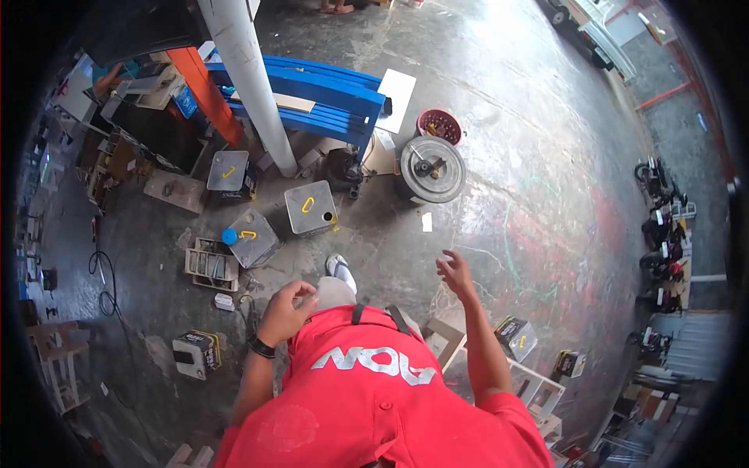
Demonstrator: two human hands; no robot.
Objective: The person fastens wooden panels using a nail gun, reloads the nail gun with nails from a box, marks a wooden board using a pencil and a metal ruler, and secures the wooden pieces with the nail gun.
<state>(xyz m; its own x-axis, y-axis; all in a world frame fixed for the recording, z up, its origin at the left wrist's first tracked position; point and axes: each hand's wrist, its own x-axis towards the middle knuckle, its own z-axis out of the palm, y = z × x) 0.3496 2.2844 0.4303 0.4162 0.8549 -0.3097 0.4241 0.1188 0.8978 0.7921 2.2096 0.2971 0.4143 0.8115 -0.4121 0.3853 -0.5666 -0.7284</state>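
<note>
My left hand [287,313] hangs by my waist, its fingers loosely bent with nothing visible in them. Out to the other side, my right hand [455,275] is raised over the floor, fingers apart and holding nothing. Both hands are clear of any object. Beyond the left hand stand square tins: one with a yellow handle and dark opening [309,204], another with a blue cap [228,236]. Farther ahead is a black drum with a round grey lid [434,178], with some small items lying on the lid.
A red basket [439,125] stands behind the drum. A blue slatted bench [312,97] and a white post [251,86] are ahead. Wooden frames [540,388] and a tin [516,338] lie at right; another tin [197,355] and a black cable [105,281] at left.
</note>
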